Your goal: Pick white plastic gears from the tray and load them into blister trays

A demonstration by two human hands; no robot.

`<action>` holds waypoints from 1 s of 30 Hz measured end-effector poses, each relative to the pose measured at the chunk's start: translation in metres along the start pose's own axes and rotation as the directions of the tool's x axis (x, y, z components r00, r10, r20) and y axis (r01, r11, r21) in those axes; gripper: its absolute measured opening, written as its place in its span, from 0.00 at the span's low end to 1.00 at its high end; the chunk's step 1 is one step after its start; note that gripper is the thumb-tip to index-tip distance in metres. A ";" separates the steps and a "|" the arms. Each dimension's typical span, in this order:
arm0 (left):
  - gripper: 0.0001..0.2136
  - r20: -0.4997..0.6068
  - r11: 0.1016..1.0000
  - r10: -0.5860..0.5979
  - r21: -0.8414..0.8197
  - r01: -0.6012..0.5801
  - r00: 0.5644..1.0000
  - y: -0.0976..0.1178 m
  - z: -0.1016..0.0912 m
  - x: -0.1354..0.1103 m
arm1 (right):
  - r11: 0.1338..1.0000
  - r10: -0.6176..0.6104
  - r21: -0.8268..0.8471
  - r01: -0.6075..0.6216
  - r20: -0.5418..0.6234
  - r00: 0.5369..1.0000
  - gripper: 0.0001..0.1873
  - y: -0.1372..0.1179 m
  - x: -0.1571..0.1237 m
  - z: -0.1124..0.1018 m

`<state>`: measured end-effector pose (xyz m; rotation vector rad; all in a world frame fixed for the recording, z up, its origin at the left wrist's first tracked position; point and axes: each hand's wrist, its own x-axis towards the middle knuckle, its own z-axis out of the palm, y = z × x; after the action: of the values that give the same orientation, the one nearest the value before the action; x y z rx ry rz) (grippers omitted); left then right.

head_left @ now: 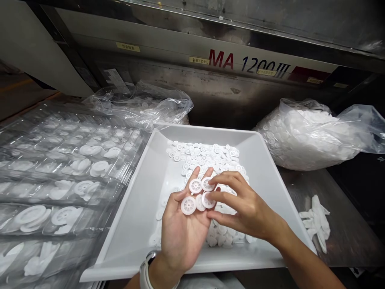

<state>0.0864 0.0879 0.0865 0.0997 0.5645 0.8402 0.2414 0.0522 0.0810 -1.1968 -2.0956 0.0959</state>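
Your left hand (180, 228) lay open, palm up, carrying several plastic spoked wheels (195, 186); your half-curled right hand (243, 204) touched them, grip unclear. They looked light, stiff, best taken by the rim.

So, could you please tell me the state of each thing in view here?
Left hand: open, palm up, holding several white plastic wheels.
Right hand: fingers curved, touching the wheels.
Tray: white, holding a loose spread of wheels.
Right bag: clear, bulging with white parts.
Rear bag: clear, crumpled, with some white parts inside.
Left sheets: clear, white parts in rows.
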 end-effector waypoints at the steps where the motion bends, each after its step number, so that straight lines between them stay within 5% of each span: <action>1: 0.22 0.002 1.000 0.002 0.002 -0.002 1.000 0.000 0.000 0.000 | 1.000 0.000 -0.006 0.001 0.007 1.000 0.13 0.000 0.000 0.001; 20: 0.28 0.008 0.996 0.052 0.074 -0.052 0.999 -0.001 -0.001 0.001 | 1.000 0.022 0.009 -0.022 -0.032 0.999 0.10 0.002 0.002 0.000; 30: 0.28 -0.007 0.994 0.052 0.097 -0.051 0.999 -0.003 0.001 -0.001 | 0.962 0.203 0.188 -0.196 -0.018 0.979 0.24 0.003 0.001 -0.004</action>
<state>0.0887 0.0853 0.0872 0.1997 0.6138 0.8638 0.2454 0.0535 0.0837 -1.2816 -1.8829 0.3515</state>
